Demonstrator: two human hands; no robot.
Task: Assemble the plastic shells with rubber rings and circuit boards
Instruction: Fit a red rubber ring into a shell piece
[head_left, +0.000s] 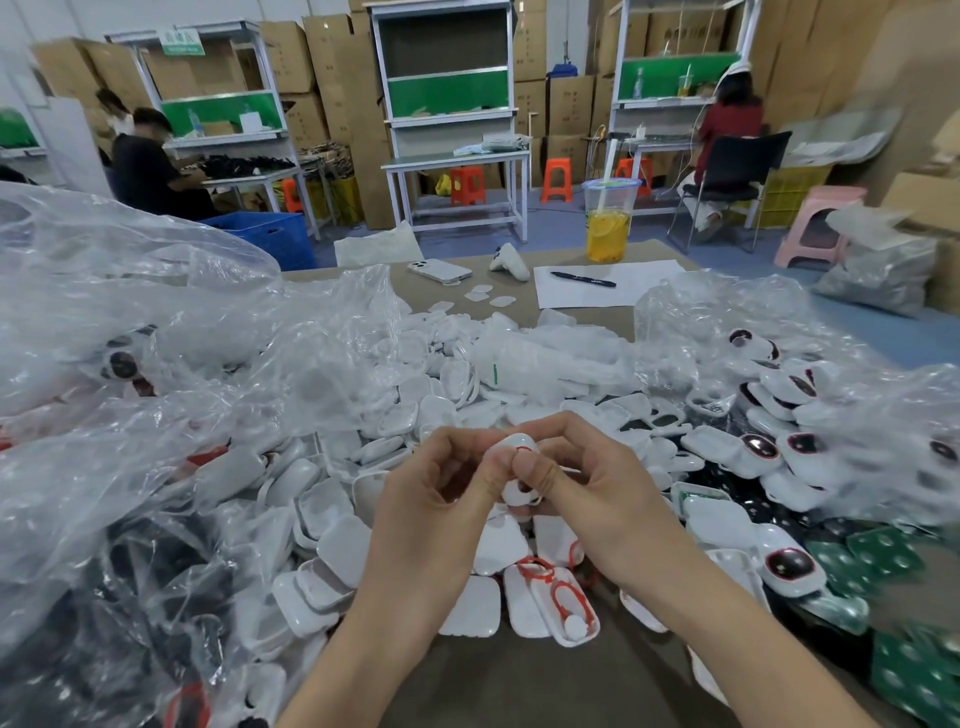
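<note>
Centre of frame: my left hand (436, 488) and right hand (592, 499) both pinch one white plastic shell (521, 443), held above the table, with the thumbs pressing a red rubber ring (521, 451) into it. I judge that uneven thumb pressure could pop the ring from its seat, or the shell could slip and vanish into the pile of loose shells (332, 545) beneath.

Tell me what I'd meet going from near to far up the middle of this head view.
Nearest first: white shell with red rings on it → left hand and right hand pinching a small white shell → heap of white shells → pen → cup of yellow drink.
</note>
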